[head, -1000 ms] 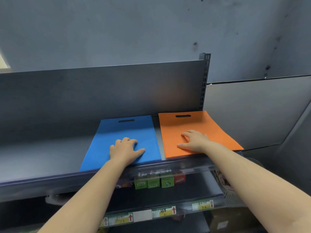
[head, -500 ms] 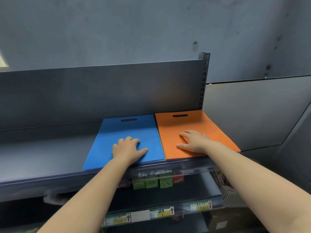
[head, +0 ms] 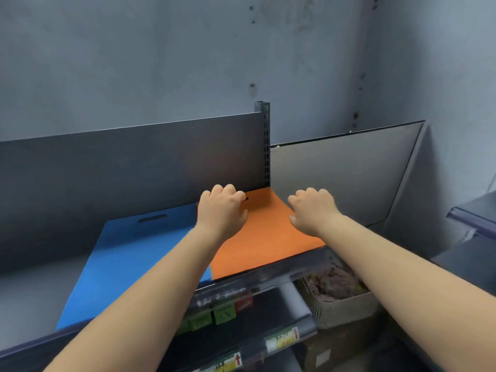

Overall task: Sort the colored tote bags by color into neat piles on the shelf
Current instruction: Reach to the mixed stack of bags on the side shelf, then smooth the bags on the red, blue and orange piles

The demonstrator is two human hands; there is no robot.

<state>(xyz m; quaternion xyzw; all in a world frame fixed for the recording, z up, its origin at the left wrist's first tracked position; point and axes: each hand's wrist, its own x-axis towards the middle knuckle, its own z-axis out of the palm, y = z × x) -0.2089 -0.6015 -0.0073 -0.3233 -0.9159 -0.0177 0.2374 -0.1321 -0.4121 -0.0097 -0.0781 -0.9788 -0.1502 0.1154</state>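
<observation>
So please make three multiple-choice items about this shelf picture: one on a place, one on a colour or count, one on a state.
1. Where does the orange tote bag lie on the shelf?
A. right of the blue tote bag
B. left of it
C. under it

2. How many tote bags show?
A. one
B. two
C. four

3. Where is the left hand?
A. at the orange bag's far left part
B. on the basket
C. out of view

Key: 1 A, orange lies at the shelf's right end. 2 B, one blue, one orange. 3 A, its curled fingers are beside the handle slot; the right hand is at the right edge.

Blue tote bag (head: 126,253), orange tote bag (head: 264,237), dark grey shelf (head: 32,296); boxes (head: 214,315) below seemingly green and red.
</observation>
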